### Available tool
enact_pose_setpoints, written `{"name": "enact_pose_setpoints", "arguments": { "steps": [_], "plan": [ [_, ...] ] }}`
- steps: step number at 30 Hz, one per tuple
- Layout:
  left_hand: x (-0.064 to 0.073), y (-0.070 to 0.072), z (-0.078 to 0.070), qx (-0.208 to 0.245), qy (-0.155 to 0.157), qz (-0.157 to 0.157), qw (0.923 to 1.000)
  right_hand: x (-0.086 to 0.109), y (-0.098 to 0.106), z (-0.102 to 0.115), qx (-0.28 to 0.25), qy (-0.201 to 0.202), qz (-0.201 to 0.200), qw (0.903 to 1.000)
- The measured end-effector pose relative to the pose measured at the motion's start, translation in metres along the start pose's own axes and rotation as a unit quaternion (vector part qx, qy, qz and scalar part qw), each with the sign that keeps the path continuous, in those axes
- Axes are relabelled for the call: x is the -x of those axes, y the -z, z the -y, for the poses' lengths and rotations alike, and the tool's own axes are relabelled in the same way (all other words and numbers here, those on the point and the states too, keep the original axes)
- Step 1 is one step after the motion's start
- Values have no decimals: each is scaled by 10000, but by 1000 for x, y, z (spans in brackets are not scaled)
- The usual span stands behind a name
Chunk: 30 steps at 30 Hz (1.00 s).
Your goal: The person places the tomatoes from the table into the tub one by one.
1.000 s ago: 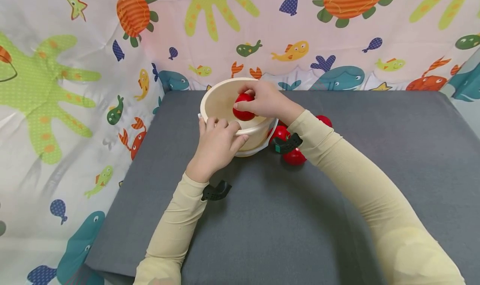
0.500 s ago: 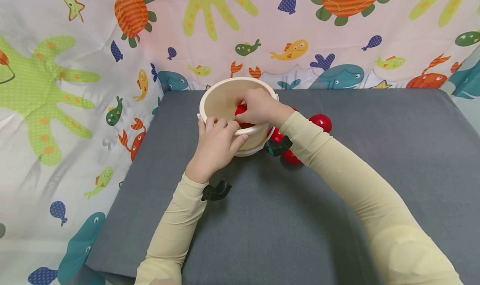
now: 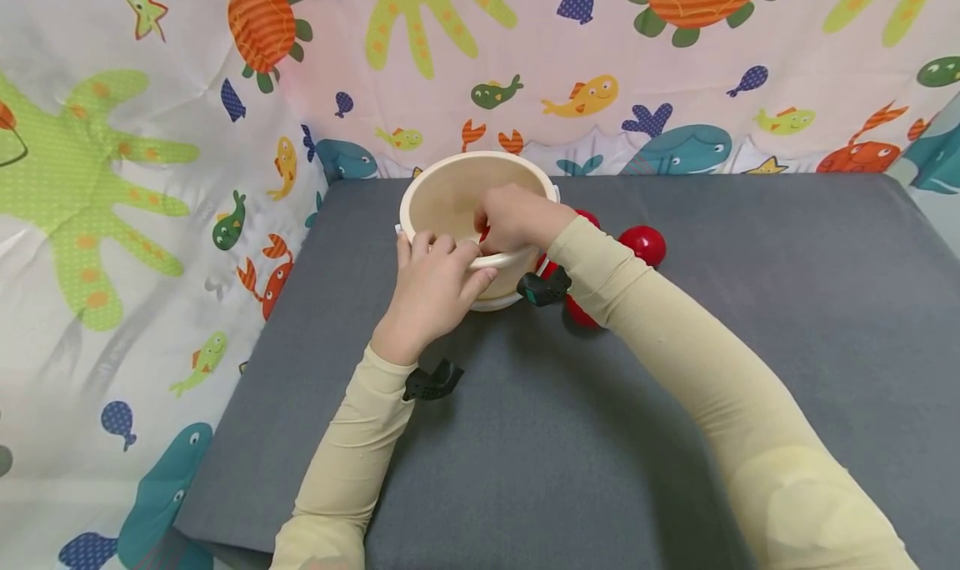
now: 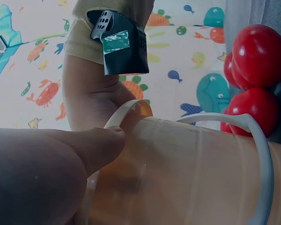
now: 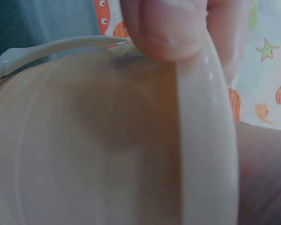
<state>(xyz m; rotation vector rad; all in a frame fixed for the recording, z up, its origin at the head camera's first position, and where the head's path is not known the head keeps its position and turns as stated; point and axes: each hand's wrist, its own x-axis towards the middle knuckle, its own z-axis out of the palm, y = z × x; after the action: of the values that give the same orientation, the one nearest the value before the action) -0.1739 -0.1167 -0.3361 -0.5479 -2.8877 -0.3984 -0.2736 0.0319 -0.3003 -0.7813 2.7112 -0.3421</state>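
Note:
My left hand (image 3: 429, 293) grips the near rim of a cream plastic bucket (image 3: 431, 197), fingers over the edge and thumb (image 4: 100, 147) on the outer wall. Down inside the bucket's mouth is my right hand (image 3: 516, 217), its fingers curled round a red tomato (image 3: 483, 234). Only a sliver of that tomato shows; the hand and rim hide the rest. The right wrist view is filled by the bucket's outer wall (image 5: 98, 140) and its rim, with my left thumb (image 5: 171, 28) at the top.
Several glossy red tomatoes (image 4: 260, 55) lie on the grey table (image 3: 540, 437) just right of the bucket, one of them (image 3: 643, 246) farther right. A pale bucket handle (image 4: 264, 178) hangs against the wall. Behind stands a curtain (image 3: 420, 53) printed with sea animals.
My right hand has gone lower into the bucket with the tomato, which is now almost hidden. The left hand and the bucket have stayed in place.

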Motion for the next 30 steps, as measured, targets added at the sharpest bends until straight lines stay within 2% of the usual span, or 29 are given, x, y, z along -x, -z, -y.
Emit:
{"name": "enact_pose_setpoints", "arguments": {
  "steps": [7,15,22,26,30],
  "plan": [
    [-1,1,2,-4,3,-4,10000,-2,0,1,-7,-5,133,9999],
    [0,0,1,-11,0,-14,10000,-2,-1,2,-118,16,497,9987],
    [-1,0,0,9,26,24,10000,-1,0,2,-113,9,593,9982],
    [-1,0,1,61,50,53,10000,-1,-1,2,-124,-25,415,9991],
    [0,0,1,92,68,70,9999,1,-2,-1,-283,148,-168,9993]
  ]
}}
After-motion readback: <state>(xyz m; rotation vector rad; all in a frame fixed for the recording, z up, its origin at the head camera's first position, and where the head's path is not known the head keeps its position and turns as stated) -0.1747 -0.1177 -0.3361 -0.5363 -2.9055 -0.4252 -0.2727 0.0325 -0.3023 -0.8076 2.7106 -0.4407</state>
